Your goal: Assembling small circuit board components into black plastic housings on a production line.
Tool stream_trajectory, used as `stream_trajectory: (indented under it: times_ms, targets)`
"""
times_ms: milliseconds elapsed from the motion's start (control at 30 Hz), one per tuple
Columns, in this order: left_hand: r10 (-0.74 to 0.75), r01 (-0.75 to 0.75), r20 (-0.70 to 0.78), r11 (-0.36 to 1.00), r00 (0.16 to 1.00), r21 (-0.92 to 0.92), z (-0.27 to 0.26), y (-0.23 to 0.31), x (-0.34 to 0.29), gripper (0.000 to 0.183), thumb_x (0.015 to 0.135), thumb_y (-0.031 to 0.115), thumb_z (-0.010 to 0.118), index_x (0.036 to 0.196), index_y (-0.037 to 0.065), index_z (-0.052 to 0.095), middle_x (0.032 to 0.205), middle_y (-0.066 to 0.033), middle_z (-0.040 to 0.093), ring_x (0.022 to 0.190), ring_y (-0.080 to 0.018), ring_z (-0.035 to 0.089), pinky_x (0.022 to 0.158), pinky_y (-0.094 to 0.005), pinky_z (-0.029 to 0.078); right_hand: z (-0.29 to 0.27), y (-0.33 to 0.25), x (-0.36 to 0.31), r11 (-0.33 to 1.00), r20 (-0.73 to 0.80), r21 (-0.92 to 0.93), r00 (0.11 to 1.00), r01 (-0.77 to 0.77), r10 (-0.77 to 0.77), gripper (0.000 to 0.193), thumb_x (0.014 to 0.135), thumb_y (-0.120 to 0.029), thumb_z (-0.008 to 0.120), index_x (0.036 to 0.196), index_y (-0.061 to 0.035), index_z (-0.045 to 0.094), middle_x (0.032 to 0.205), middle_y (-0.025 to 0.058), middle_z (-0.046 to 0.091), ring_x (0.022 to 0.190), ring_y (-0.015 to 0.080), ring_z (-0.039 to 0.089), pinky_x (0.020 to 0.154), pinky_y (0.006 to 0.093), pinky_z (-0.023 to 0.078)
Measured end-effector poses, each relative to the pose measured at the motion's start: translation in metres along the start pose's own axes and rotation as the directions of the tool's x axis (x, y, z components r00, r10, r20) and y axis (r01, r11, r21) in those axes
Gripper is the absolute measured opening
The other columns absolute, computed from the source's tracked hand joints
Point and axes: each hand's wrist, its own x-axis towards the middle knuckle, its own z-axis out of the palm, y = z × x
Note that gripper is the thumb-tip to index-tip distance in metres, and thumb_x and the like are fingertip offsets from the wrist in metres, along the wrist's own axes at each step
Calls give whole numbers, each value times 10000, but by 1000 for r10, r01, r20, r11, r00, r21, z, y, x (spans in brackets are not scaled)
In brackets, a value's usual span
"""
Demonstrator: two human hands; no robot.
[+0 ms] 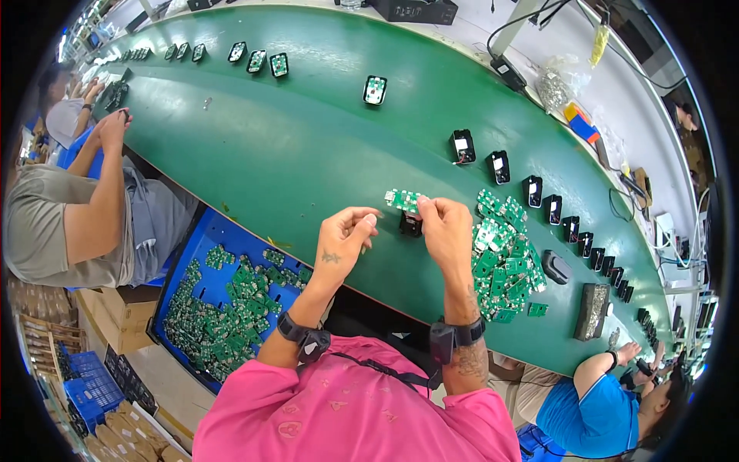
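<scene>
Right hand (447, 233) pinching green circuit board (401, 200), black casing (410, 225) partly hidden

One head fisheye, left of the pair, as I stand watching: looks down over the pink shirt (339, 423), left hand (343, 245) and right hand (446, 235) close, green table (269, 146) curving beyond.

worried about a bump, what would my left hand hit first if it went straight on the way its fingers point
Your left hand would probably meet the green circuit board in your right hand first, though the depth is unclear.
</scene>
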Motion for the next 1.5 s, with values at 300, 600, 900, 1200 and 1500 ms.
stream_trajectory:
  times_ms: [300, 600, 900, 1200, 1500]
  targets:
    - [-63, 62, 15, 996, 998, 63, -15, -12, -5, 242, 971, 177, 611, 1086, -18, 694, 811, -40, 657, 686, -74, 586, 652, -219, 485, 9, -5, 3, 988, 5, -146, 999, -49, 50, 398, 914, -243, 606, 670, 67, 549, 585, 226, 516, 504, 368, 480, 544, 455, 381]
    - [48, -62, 138, 992, 989, 106, 9, -14, 20, 534, 931, 120, 642, 1400, -75, 477, 1328, -180, 537, 720, -143, 672, 651, -270, 544, -4, 18, -23, 966, -37, -255, 998, 40, -52, 322, 954, -241, 618, 772, 24, 646, 667, 205, 606, 621, 398, 600, 596, 462, 450]
    - [-86, 1, 389, 977, 917, 214, 23, -17, 44, 487, 931, 32, 584, 1410, 22, 498, 1295, -134, 582, 739, -122, 661, 623, -251, 554, 5, 38, -29, 977, -109, -140, 979, 159, -175, 289, 958, -186, 622, 797, 52, 651, 592, 163, 558, 507, 263, 515, 521, 386, 415]
    - [141, -217, 207, 884, 968, 414, 43, 19, -1, 460, 884, 0, 618, 1341, 46, 593, 1001, -109, 698, 637, -78, 598, 546, -251, 502, -5, 4, -54, 951, -342, 38, 898, 306, -275, 111, 855, -72, 725, 948, -24, 690, 904, 132, 620, 743, 274, 625, 605, 378, 497]
    - [200, -261, 176, 837, 964, 480, 58, 28, -30, 498, 864, 62, 663, 1354, 32, 583, 945, -165, 723, 544, -123, 616, 528, -299, 509, -18, 10, -71, 869, -216, 386, 946, 311, -242, 45, 893, -10, 700, 925, 17, 684, 891, 86, 648, 725, 131, 616, 614, 251, 495]
